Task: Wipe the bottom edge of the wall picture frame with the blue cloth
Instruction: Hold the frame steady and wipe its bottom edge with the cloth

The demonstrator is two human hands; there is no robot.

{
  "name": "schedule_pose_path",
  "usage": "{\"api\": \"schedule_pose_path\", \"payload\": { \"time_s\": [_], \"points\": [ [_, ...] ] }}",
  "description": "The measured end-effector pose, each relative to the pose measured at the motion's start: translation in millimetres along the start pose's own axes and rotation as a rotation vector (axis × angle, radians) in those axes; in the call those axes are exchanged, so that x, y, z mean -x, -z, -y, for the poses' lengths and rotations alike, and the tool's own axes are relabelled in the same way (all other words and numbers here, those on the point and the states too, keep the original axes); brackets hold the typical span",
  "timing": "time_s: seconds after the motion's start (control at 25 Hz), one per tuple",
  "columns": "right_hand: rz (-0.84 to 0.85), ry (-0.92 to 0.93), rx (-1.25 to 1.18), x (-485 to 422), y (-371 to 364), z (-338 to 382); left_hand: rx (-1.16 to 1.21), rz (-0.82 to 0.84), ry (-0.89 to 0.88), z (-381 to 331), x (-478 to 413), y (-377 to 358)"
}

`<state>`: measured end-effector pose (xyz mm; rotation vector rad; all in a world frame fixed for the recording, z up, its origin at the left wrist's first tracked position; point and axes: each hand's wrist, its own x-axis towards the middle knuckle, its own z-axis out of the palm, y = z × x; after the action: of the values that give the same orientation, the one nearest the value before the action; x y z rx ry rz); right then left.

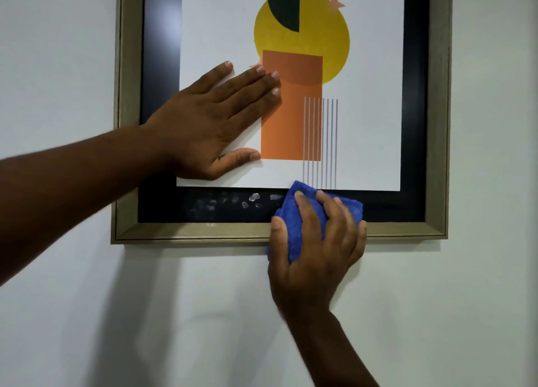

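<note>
Picture frame (203, 231): brushed gold-toned moulding, hung flat on a pale wall, holding a black mat around a white print of yellow, orange and dark shapes.
Bottom edge: horizontal; pale fingerprint smudges on the black mat just above it, left of centre.
Blue cloth (294, 211): bunched, pressed over the bottom edge right of centre, overlapping mat and wall.

Home interior: framed print (291, 66), painted wall (58, 37)

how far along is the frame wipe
Done: the black border right of the blue cloth shows no marks. In hand: the right hand presses the cloth over the gold wall picture frame bottom edge, mid-span; the left hand lies flat on the picture. Left: the white smudges to the cloth's left.
</note>
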<state>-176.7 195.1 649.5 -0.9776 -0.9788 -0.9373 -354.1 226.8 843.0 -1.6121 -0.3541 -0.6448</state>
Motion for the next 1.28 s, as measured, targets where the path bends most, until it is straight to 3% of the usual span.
{"api": "schedule_pose_path", "payload": {
  "time_s": [0.12,0.24,0.4,0.52,0.64,0.8,0.92,1.08,1.2,1.28],
  "points": [
    [0.031,0.113,0.008,7,2,-3,0.01,-0.012,0.002,0,0,-1],
    [-0.033,-0.06,-0.025,0,-5,7,0.006,-0.019,0.007,0,0,-2],
    [0.005,0.089,-0.006,9,-4,9,0.019,-0.03,0.013,1,0,-2],
    [-0.058,-0.064,-0.044,6,-13,22,0.019,-0.029,0.014,1,1,-3],
    [-0.016,0.079,-0.057,19,-11,30,0.027,-0.008,-0.01,2,2,2],
    [-0.087,-0.118,-0.061,7,-23,49,0.03,0.0,-0.012,2,2,2],
    [-0.022,0.089,-0.065,19,-18,40,0.034,0.001,-0.021,6,3,3],
    [-0.066,-0.043,-0.051,13,-26,52,0.046,-0.01,-0.014,8,1,1],
    [0.004,0.137,-0.071,27,-23,60,0.059,-0.016,-0.009,7,0,2],
    [-0.034,0.088,-0.076,26,-20,49,0.053,-0.019,-0.006,6,1,-1]
  ]
}}
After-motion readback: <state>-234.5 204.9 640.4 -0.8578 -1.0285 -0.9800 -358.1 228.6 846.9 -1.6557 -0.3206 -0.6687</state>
